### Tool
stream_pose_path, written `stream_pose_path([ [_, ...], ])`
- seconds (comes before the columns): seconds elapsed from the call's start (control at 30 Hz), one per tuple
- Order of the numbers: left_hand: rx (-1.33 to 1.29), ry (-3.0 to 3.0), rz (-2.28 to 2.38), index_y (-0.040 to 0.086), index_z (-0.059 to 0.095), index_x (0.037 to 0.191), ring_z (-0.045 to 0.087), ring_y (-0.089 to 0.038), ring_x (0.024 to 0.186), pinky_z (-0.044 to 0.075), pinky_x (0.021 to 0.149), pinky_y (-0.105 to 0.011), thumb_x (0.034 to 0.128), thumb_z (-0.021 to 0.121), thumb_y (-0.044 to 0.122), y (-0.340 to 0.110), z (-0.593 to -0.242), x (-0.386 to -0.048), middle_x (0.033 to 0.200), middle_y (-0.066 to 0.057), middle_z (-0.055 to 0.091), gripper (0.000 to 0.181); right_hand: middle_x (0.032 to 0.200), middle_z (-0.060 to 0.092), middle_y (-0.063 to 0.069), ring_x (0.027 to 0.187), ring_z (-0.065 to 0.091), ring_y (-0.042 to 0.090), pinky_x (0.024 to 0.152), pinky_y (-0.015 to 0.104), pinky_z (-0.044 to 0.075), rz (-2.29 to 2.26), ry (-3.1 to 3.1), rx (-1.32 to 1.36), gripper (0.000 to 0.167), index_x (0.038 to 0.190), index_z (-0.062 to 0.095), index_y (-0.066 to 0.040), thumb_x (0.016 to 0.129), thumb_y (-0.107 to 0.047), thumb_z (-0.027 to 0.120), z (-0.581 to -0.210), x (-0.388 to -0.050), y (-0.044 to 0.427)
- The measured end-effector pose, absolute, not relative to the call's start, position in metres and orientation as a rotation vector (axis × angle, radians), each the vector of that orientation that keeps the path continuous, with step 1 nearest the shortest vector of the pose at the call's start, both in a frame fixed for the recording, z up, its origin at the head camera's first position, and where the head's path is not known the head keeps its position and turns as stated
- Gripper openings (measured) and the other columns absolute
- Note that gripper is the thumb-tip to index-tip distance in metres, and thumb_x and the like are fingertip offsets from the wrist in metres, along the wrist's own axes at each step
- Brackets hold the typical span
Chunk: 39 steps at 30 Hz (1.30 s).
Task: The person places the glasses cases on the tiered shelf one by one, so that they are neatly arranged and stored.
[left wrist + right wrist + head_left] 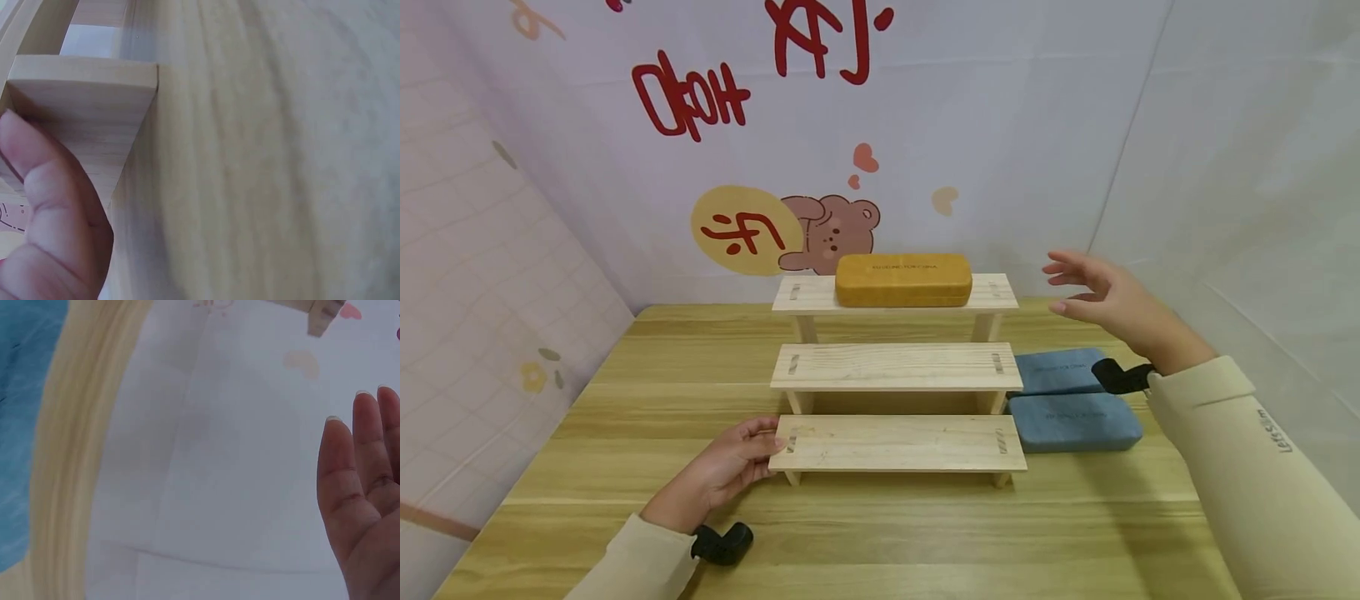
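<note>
A three-tier wooden display stand (895,443) stands on the table. My left hand (735,463) grips the left end of its lowest tier, thumb over the board's edge; the left wrist view shows a finger of the hand (59,219) against the stand's leg (81,106). On the top tier lies a mustard-yellow glasses case (902,281), lid facing up. To the right of the stand, my right hand (1101,292) hovers above the table, fingers loosely bent around nothing. Below it, two blue glasses cases (1073,422) lie one behind the other, close against the stand's right side.
The wood-grain table (700,358) runs back to a white wall cloth (1000,125) with red lettering and a printed bear (838,229). Another pale cloth (1262,192) hangs at the right, and a patterned one (475,208) at the left.
</note>
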<state>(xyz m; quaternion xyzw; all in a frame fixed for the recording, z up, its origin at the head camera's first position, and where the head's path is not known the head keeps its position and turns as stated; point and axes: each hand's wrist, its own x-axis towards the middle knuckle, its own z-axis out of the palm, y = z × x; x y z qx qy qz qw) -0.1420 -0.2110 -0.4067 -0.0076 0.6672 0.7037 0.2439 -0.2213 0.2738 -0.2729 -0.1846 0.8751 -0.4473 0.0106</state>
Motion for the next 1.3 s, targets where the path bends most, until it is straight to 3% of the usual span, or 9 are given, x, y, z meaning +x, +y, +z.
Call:
stream_pose_path([
  [0.1,-0.034,1.826,1.927,-0.015,0.017,0.143,0.061,-0.010,0.088,0.051,0.074,-0.025,0.0970,0.053,0.006,-0.211,-0.407,-0.141,0.109,-0.006,0.055,0.062,0.137,0.045,-0.003,0.119,0.044,0.002,0.083,0.012,0.043,-1.396,2.747,-0.542,0.065,0.152,0.030,-0.016,0.095,-0.014,0.061,-0.285,-0.213,0.287],
  [0.3,-0.032,1.819,1.940,-0.015,0.018,0.143,0.061,-0.010,0.088,0.051,0.073,-0.024,0.0967,0.054,0.007,-0.211,-0.408,-0.141,0.107,-0.004,0.057,0.062,0.129,0.050,-0.016,0.116,0.047,-0.002,0.083,0.011,0.042,-1.436,2.781,-0.534,0.058,0.150,0.034,-0.014,0.097,-0.010,0.057,-0.307,-0.202,0.313],
  [0.63,-0.013,1.818,1.942,-0.015,0.019,0.142,0.062,-0.010,0.089,0.051,0.074,-0.025,0.0970,0.053,0.007,-0.211,-0.407,-0.141,0.107,-0.004,0.057,0.061,0.129,0.052,-0.015,0.118,0.049,-0.004,0.088,0.009,0.041,-1.701,2.584,-0.662,0.053,0.147,0.037,-0.015,0.099,0.003,0.046,-0.347,-0.189,0.351],
  [0.9,-0.017,1.804,1.954,-0.014,0.021,0.141,0.061,-0.010,0.090,0.051,0.074,-0.024,0.0970,0.053,0.006,-0.210,-0.407,-0.141,0.107,-0.003,0.056,0.058,0.130,0.050,-0.020,0.117,0.048,-0.008,0.086,0.008,0.040,-1.580,2.625,-0.588,0.052,0.150,0.033,-0.014,0.100,-0.001,0.044,-0.369,-0.177,0.371],
  [1.17,0.003,1.784,1.972,-0.014,0.024,0.138,0.062,-0.009,0.089,0.052,0.073,-0.023,0.0968,0.053,0.005,-0.211,-0.406,-0.141,0.105,-0.003,0.058,0.054,0.130,0.050,-0.017,0.114,0.047,-0.011,0.081,0.009,0.038,-1.399,2.647,-0.496,0.052,0.151,0.031,-0.013,0.101,-0.009,0.047,-0.386,-0.169,0.385],
  [1.3,-0.002,1.781,1.977,-0.014,0.024,0.138,0.062,-0.009,0.089,0.052,0.073,-0.023,0.0969,0.053,0.004,-0.211,-0.406,-0.141,0.105,-0.003,0.058,0.053,0.128,0.051,-0.020,0.114,0.046,-0.012,0.081,0.009,0.040,-1.381,2.640,-0.474,0.050,0.149,0.033,-0.004,0.101,-0.009,0.048,-0.393,-0.166,0.389],
])
